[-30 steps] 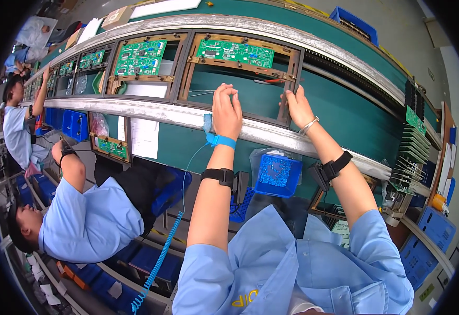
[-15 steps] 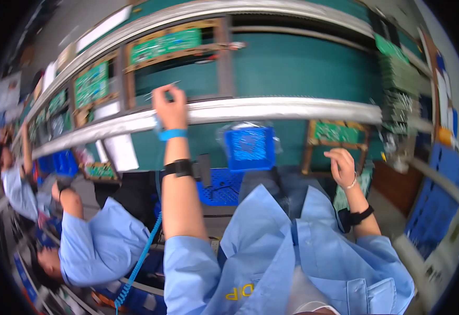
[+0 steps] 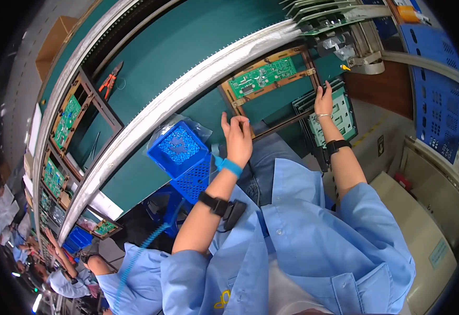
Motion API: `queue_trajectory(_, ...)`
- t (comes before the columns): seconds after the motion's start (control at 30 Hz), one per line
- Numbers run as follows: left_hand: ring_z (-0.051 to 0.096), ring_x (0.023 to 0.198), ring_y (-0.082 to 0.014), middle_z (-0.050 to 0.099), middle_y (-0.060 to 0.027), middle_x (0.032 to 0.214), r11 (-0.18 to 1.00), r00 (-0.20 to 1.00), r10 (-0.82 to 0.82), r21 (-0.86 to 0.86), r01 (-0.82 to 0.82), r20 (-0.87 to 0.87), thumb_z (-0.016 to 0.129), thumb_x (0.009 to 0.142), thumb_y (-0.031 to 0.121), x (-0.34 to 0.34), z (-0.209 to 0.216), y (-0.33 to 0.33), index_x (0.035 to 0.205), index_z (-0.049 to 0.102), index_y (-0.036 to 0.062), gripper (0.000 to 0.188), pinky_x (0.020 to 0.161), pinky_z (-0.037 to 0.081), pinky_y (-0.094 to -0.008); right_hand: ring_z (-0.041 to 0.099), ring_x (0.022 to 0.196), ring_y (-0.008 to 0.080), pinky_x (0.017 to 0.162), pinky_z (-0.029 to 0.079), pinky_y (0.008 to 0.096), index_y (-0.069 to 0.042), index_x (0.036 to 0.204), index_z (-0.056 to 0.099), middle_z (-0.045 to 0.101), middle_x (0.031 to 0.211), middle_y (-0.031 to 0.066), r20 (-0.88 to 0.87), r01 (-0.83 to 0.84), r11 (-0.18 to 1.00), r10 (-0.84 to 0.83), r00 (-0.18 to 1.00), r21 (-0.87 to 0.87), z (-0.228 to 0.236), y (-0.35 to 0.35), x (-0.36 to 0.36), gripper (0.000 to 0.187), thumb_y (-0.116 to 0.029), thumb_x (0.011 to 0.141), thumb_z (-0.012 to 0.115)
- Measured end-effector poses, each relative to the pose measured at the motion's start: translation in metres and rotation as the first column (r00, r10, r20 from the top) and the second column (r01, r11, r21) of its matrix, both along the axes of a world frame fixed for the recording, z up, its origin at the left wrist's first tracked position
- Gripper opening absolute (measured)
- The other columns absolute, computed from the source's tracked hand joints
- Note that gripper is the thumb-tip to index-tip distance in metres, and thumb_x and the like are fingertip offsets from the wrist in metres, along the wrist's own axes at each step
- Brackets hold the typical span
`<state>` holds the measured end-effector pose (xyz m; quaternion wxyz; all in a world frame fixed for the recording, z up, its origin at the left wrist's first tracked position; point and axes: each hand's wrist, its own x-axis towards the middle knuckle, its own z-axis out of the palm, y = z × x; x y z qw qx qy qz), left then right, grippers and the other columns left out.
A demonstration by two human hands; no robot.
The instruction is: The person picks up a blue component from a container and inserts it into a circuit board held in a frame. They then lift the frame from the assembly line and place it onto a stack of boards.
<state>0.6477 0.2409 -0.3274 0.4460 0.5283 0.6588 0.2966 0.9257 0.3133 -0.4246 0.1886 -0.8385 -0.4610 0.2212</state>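
A wooden frame [image 3: 299,114] carrying a green circuit board [image 3: 263,79] lies tilted beside the green conveyor. My left hand [image 3: 237,137] grips the frame's near left corner, fingers curled over its edge. It wears a blue wrist strap with a coiled blue cord. My right hand [image 3: 323,102] holds the frame's near right corner, just above a stack of green boards [image 3: 339,118]. A blue basket [image 3: 179,152] of small blue parts, lined with clear plastic, hangs left of my left hand.
The green conveyor [image 3: 187,47] curves away to the left with more framed boards [image 3: 67,118] and orange pliers [image 3: 109,81] on it. A rack of boards [image 3: 318,10] stands at the top, with blue bins [image 3: 434,94] to the right. A co-worker [image 3: 67,281] sits at lower left.
The view has swung to the right. My left hand left the conveyor rail and came to the frame's corner. My right hand rose from beside my lap to the frame's other corner.
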Motion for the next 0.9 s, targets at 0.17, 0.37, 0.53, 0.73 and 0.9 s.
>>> queue_trajectory(0.17,0.028,0.117,-0.0391,0.046,-0.0194,0.107,0.980,0.959,0.199,0.072,-0.188,-0.200,0.050,0.084,0.011,0.029,-0.035,-0.001,0.089,0.050,0.0031,0.009,0.095,0.027,-0.0417,0.053,0.090,0.0361,0.076,0.042,0.0393,-0.012,0.118,0.045,0.056,0.099,0.0182,-0.062,-0.074,0.997,0.075,0.995,0.025,0.009,-0.024,0.010,0.039,-0.036,0.089,0.037)
queue_trajectory(0.37,0.032,0.114,-0.0354,0.044,-0.0189,0.107,0.975,0.977,0.209,-0.083,-0.206,0.034,0.050,0.083,0.011,-0.001,0.011,-0.015,0.090,0.051,0.0048,0.009,0.094,0.029,-0.0397,0.053,0.092,0.0313,0.080,0.039,0.0346,-0.001,0.113,0.047,0.056,0.101,0.0185,-0.081,0.067,0.998,-0.066,0.995,0.016,0.042,-0.105,0.009,0.041,-0.033,0.090,0.037)
queue_trajectory(0.53,0.035,0.109,-0.0297,0.039,-0.0169,0.110,0.977,0.980,0.141,-0.182,-0.114,0.143,0.050,0.084,0.012,-0.043,0.088,-0.044,0.091,0.051,0.0066,0.009,0.092,0.030,-0.0346,0.049,0.101,0.0192,0.087,0.036,0.0277,0.003,0.118,0.043,0.053,0.111,0.0131,-0.214,0.081,0.996,-0.072,0.974,0.033,0.091,-0.125,-0.011,0.039,-0.025,0.092,0.038)
queue_trajectory(0.73,0.033,0.113,-0.0203,0.044,-0.0093,0.108,0.945,0.947,0.305,-0.159,-0.287,0.098,0.047,0.087,0.013,-0.087,0.152,-0.042,0.092,0.048,0.0066,0.008,0.096,0.024,-0.0310,0.048,0.097,0.0133,0.085,0.037,0.0236,0.002,0.121,0.041,0.052,0.110,0.0080,-0.461,-0.134,0.986,0.165,0.872,0.099,0.157,-0.090,-0.055,0.038,-0.021,0.091,0.040)
queue_trajectory(0.9,0.040,0.100,-0.0165,0.044,-0.0074,0.100,0.868,0.832,0.489,-0.049,-0.494,0.261,0.045,0.088,0.012,-0.137,0.165,-0.017,0.095,0.047,0.0054,0.010,0.086,0.032,-0.0284,0.048,0.099,0.0141,0.086,0.037,0.0240,0.001,0.123,0.039,0.051,0.112,0.0082,-0.628,-0.205,0.971,0.234,0.742,0.120,0.197,-0.036,-0.118,0.037,-0.018,0.091,0.039)
